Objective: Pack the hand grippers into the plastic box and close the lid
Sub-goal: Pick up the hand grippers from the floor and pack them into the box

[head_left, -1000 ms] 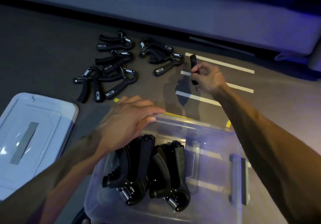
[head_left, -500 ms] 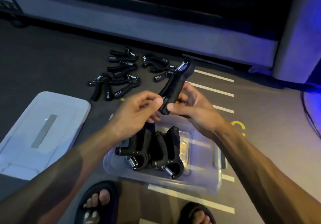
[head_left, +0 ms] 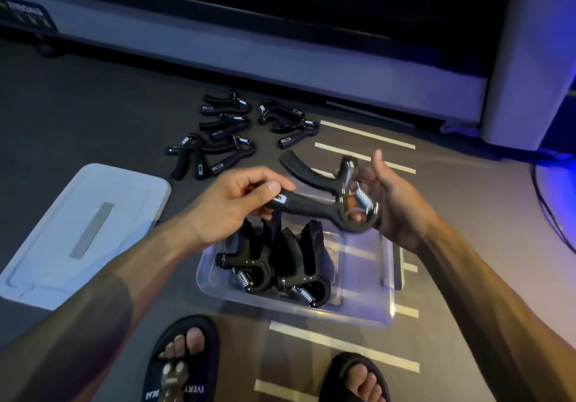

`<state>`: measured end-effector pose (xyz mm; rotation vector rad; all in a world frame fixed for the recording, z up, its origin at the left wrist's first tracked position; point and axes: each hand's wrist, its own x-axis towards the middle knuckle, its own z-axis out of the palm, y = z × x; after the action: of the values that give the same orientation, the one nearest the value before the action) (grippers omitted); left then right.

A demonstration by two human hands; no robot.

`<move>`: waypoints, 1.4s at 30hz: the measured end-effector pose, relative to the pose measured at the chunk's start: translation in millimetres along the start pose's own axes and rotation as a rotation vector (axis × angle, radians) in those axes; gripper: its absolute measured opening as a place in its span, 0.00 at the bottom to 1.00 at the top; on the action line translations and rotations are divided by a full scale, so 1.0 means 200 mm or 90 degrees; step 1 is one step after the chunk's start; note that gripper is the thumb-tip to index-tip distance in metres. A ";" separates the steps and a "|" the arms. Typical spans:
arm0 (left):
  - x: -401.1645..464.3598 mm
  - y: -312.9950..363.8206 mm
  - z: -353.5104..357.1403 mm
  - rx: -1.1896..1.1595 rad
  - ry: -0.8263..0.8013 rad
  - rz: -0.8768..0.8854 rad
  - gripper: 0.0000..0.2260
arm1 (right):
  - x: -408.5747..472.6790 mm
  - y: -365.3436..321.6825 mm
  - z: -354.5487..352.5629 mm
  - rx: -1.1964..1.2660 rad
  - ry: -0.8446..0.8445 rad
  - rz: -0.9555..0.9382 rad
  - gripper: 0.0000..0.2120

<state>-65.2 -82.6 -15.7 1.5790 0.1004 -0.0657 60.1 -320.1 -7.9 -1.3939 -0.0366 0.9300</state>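
A black hand gripper (head_left: pixel 314 205) with a silver spring lies sideways in both my hands, above the clear plastic box (head_left: pixel 361 305). My left hand (head_left: pixel 230 202) pinches the end of one handle. My right hand (head_left: pixel 392 199) cups the spring end. In the left part of the box stand two hand grippers (head_left: pixel 274 261), springs toward me. Several more hand grippers (head_left: pixel 227 136) lie loose on the dark floor beyond the box. The pale lid (head_left: pixel 84 233) rests flat on the floor to the left.
My feet in black sandals (head_left: pixel 184 358) stand just before the box. White painted lines (head_left: pixel 364 135) cross the floor on the right. A long pale base of a machine (head_left: pixel 280 58) runs along the back, and a cable (head_left: pixel 548 202) curves at the far right.
The held hand gripper has turned from nearly upright to lying sideways. My left hand now pinches a handle end and my right hand has shifted to the spring end.
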 end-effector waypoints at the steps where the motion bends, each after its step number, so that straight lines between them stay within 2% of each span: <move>1: 0.00 -0.01 0.00 0.052 -0.008 0.005 0.08 | -0.01 0.00 -0.01 -0.036 -0.023 0.007 0.27; 3: 0.01 -0.04 0.02 0.141 -0.007 0.016 0.08 | -0.01 0.03 -0.02 -0.144 -0.047 -0.017 0.23; 6: 0.02 -0.09 0.03 0.132 0.024 -0.018 0.07 | -0.01 0.08 -0.01 -0.214 -0.067 -0.031 0.15; 10: 0.02 -0.11 0.03 0.065 0.037 -0.033 0.07 | -0.01 0.10 -0.01 -0.082 -0.091 0.069 0.24; 12: 0.02 -0.09 0.04 0.040 0.030 -0.021 0.07 | -0.01 0.14 0.01 -0.079 -0.124 0.090 0.26; 15: 0.02 -0.07 0.06 0.031 -0.003 0.010 0.06 | -0.03 0.20 0.06 -0.084 -0.254 0.140 0.18; 17: 0.02 -0.07 0.06 0.022 -0.013 0.032 0.06 | -0.06 0.21 0.11 -0.023 -0.335 0.176 0.18; 19: 0.02 -0.06 0.07 0.010 -0.029 0.044 0.06 | -0.06 0.24 0.14 0.046 -0.361 0.176 0.19; 23: 0.03 -0.07 0.09 -0.018 -0.067 0.046 0.06 | -0.04 0.26 0.12 0.024 -0.315 0.131 0.17; 25: 0.04 -0.07 0.09 -0.013 -0.054 0.042 0.07 | -0.04 0.25 0.09 -0.033 -0.302 0.093 0.16; 27: 0.05 -0.08 0.08 0.006 -0.021 0.024 0.09 | -0.04 0.22 0.05 -0.127 -0.229 0.051 0.14; 31: 0.05 -0.14 0.07 0.117 0.057 0.010 0.09 | -0.05 0.19 -0.01 -0.280 -0.058 0.003 0.21; 33: 0.04 -0.16 0.06 0.156 0.095 0.016 0.07 | -0.06 0.21 -0.02 -0.371 0.002 -0.010 0.18; 39: 0.01 -0.23 0.02 0.327 0.164 0.037 0.07 | -0.03 0.35 0.00 -0.636 0.114 -0.046 0.16; 42: 0.00 -0.26 0.02 0.429 0.192 0.070 0.08 | -0.01 0.40 0.02 -0.721 0.119 -0.057 0.17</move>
<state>-70.4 -85.5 -67.9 2.2572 0.2445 0.2506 14.4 -326.7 -72.7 -2.4866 -0.5486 0.6928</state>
